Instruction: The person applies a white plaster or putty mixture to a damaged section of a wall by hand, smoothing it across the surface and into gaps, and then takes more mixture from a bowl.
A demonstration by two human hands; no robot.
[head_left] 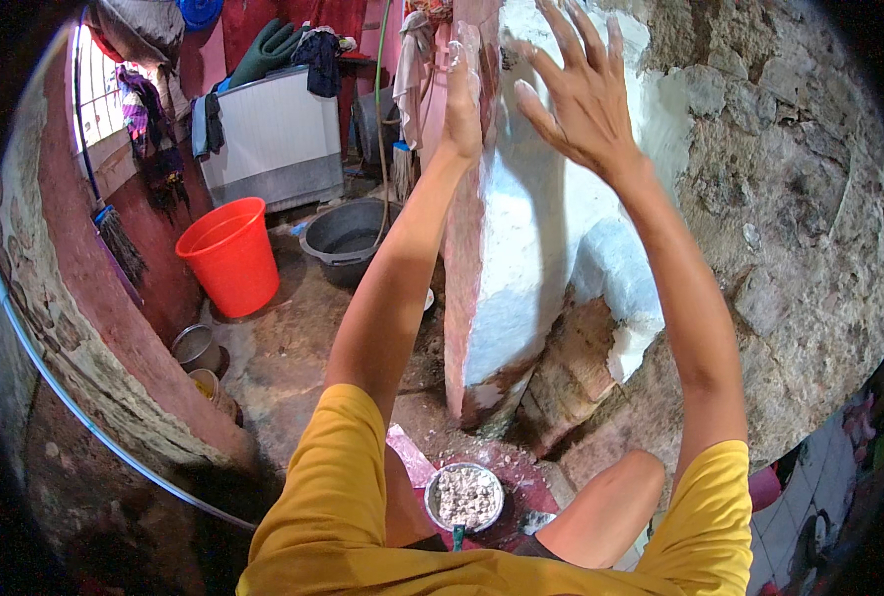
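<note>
At the far left, a pale blue flexible hose (pixel 74 402) curves down along a worn pink and grey wall (pixel 94 298), and a long-handled broom with dark bristles (pixel 121 245) leans behind it. Next comes a tall red plastic bucket (pixel 231 263) on the floor, with a white and grey boxy panel (pixel 273 139) behind it and a dark green rubber glove (pixel 266 48) on top. A wide black round tub (pixel 343 238) sits just right of the bucket. The left hand (pixel 464 94) is raised, seen edge-on with its fingers straight, at the left edge of a white-coated wall corner (pixel 521 228); it grips nothing visible. Below, between the knees, a round bowl (pixel 429 497) holds a lumpy pale grey mix (pixel 467 495), a green handle (pixel 458 537) at its near rim. The right hand (pixel 591 99), fingers spread wide and whitish at the tips, is over the white face, holding nothing visible; whether its palm touches, I cannot tell. Farther right stretches a rough, bare stone wall (pixel 790 199).
</note>
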